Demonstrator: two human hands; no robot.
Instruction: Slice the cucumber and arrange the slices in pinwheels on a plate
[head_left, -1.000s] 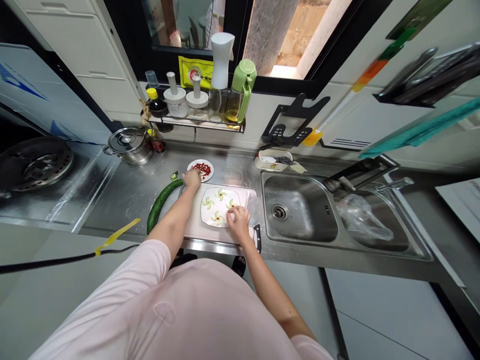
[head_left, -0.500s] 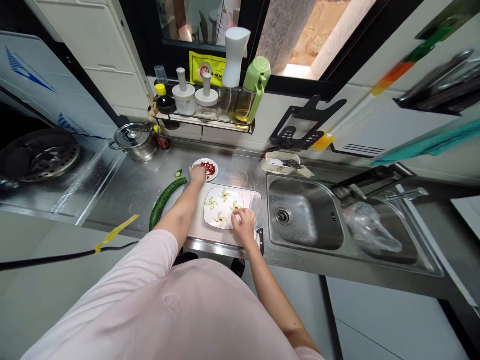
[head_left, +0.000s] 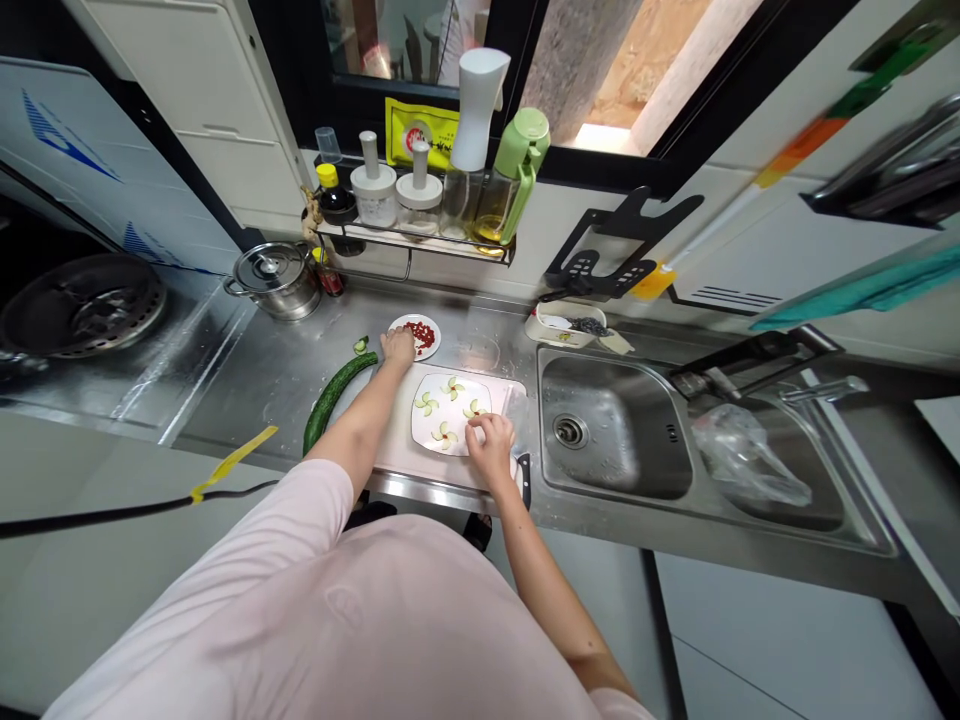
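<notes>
Countertop (head_left: pixel 232 385), left hand (head_left: pixel 397 346) outstretched, right hand (head_left: pixel 491 443) curled

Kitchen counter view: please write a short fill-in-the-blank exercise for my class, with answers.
The squarish plate holds ____ pinwheel shapes.
The left hand is at a round plate of ____ chopped pieces.
The clear plastic bag lies in the ____.
Missing words: four; red; sink.

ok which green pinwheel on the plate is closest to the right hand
The rightmost pinwheel: the right hand is right beside it, while the other three pinwheels sit farther left.
</notes>
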